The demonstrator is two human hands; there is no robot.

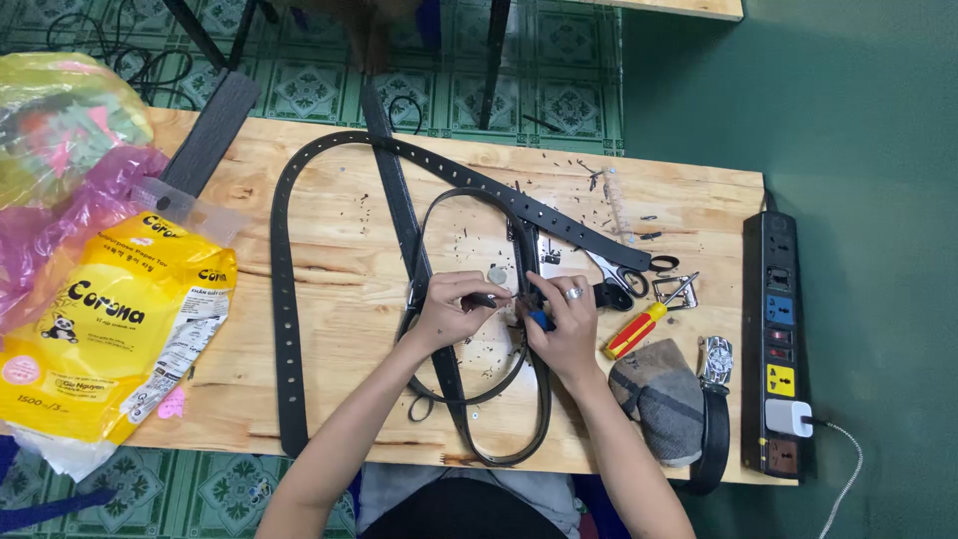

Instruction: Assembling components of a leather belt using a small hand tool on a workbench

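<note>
Likely home workbench (pixel 329 260) (belts (pixel 284 329), scissors (pixel 619 271)).

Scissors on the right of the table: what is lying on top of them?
A black belt strap runs diagonally over the scissors, covering their blade tips. The black handles and the near part of the blades show below it. How far the blades reach under the strap cannot be seen.

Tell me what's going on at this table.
A person works on black leather belts spread over a wooden table. The left hand pinches a thin tool against a belt strap, and the right hand, wearing a ring, grips a small blue-handled tool at the same spot. Scissors, a red and yellow screwdriver, a loose buckle and a power strip lie to the right.
</note>
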